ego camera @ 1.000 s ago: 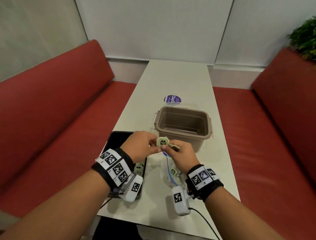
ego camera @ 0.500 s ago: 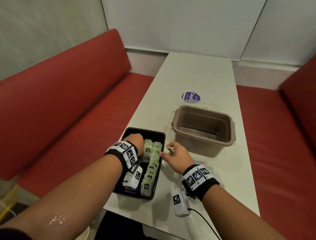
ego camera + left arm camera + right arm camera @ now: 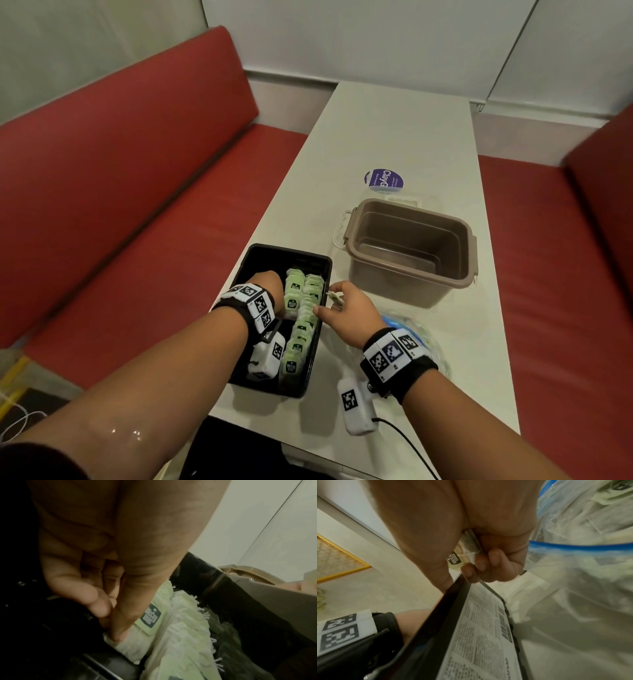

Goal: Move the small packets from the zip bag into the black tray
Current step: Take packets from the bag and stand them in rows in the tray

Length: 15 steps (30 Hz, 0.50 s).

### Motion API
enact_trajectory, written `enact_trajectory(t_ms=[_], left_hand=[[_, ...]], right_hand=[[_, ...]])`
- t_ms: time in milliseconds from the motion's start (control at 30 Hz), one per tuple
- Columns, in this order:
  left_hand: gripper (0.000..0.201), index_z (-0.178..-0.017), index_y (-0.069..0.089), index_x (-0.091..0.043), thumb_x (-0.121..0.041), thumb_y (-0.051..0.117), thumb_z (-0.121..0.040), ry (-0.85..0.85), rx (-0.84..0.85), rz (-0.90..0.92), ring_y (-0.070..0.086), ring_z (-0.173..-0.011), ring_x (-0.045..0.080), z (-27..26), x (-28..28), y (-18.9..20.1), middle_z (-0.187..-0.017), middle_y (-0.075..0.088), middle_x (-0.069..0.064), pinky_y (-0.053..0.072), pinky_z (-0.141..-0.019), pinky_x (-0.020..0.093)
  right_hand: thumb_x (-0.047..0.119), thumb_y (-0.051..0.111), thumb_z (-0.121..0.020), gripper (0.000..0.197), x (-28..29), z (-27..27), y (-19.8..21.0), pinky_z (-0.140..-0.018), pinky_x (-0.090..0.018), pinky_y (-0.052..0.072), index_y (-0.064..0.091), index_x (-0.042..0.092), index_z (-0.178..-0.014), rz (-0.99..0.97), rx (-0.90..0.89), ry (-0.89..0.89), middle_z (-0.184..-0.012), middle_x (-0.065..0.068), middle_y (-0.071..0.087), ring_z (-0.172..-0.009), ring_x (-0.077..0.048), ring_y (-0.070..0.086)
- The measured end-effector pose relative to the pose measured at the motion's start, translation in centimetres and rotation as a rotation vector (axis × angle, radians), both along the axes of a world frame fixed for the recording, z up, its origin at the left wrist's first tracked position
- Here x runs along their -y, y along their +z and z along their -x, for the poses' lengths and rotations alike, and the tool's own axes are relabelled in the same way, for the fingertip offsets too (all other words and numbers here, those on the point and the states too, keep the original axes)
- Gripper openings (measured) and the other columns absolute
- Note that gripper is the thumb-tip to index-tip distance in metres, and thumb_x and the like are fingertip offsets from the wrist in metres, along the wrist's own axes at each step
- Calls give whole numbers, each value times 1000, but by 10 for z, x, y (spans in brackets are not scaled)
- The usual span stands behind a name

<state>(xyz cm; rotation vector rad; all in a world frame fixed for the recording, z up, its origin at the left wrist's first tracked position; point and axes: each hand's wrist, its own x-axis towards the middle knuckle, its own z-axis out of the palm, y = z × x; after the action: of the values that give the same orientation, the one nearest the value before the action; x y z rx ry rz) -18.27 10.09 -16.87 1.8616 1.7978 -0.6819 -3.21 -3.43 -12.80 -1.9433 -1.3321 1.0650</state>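
Note:
The black tray sits at the table's near left and holds rows of pale green packets. My left hand is down inside the tray. In the left wrist view, its thumb and fingers pinch the corner of a labelled packet beside the row. My right hand hovers at the tray's right rim, fingers curled round a packet. The clear zip bag with a blue seal lies under my right wrist, more packets inside.
An empty brown plastic tub stands just behind the right hand. A round purple label lies beyond it on the white table. Red benches flank the table. A cable runs off my right wrist device.
A second ago both hands met in front of the tub over one packet. The left hand has since gone down into the tray, and the right has moved to the tray's rim.

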Motion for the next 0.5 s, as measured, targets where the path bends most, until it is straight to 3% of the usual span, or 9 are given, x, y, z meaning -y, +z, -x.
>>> enact_trajectory(t_ms=[100, 133, 200, 267, 367, 433, 500], left_hand=[[59, -91, 67, -12, -46, 89, -49, -4, -21, -37, 68, -76, 29, 3, -1, -9, -82, 69, 8, 56, -74, 36], [57, -92, 69, -12, -44, 90, -49, 4, -15, -20, 69, -76, 29, 3, 0, -3, -82, 70, 8, 56, -73, 35], [35, -83, 68, -11, -33, 87, -64, -21, 22, -27, 68, -74, 24, 5, 7, 15, -80, 69, 6, 53, -64, 29], [29, -80, 69, -13, -30, 87, -65, -43, 89, -94, 67, -72, 21, 8, 14, 42, -79, 69, 4, 55, -64, 29], [35, -99, 73, -15, -30, 85, -71, -87, 235, -189, 68, -90, 20, 16, 14, 57, -96, 72, 1, 56, -84, 34], [37, -103, 71, -17, -27, 87, -71, -85, 428, -177, 68, -88, 14, 20, 15, 69, -94, 72, -4, 54, -83, 29], [40, -103, 70, -20, -25, 89, -68, -125, 628, -119, 66, -78, 6, 21, 20, 84, -90, 72, -6, 52, -75, 21]], right_hand=[[37, 74, -84, 46, 0, 0, 3, -66, -22, 44, 50, 22, -122, -7, -5, 0, -94, 6, 61, -82, -9, 60], [36, 72, -86, 42, 0, 0, 3, -61, -20, 43, 49, 22, -119, -11, -20, -6, -89, 7, 61, -77, -8, 60], [33, 64, -92, 28, 0, 0, 3, -54, -22, 38, 46, 21, -109, -36, -41, -35, -81, 5, 59, -67, -10, 56], [29, 52, -94, 12, 0, -2, 4, -55, -26, 35, 43, 22, -95, -76, -149, -100, -76, 1, 54, -62, -15, 48], [21, 42, -90, 14, -1, -3, 10, -57, -30, 33, 42, 25, -77, -116, -320, -157, -71, -9, 48, -59, -15, 40], [25, 45, -83, 16, -3, -2, 17, -60, -35, 37, 50, 30, -70, -150, -318, -136, -77, -19, 58, -62, -17, 47], [26, 55, -87, 8, -5, -2, 23, -66, -41, 46, 57, 27, -79, -226, -281, -94, -83, -12, 65, -69, -17, 55]])
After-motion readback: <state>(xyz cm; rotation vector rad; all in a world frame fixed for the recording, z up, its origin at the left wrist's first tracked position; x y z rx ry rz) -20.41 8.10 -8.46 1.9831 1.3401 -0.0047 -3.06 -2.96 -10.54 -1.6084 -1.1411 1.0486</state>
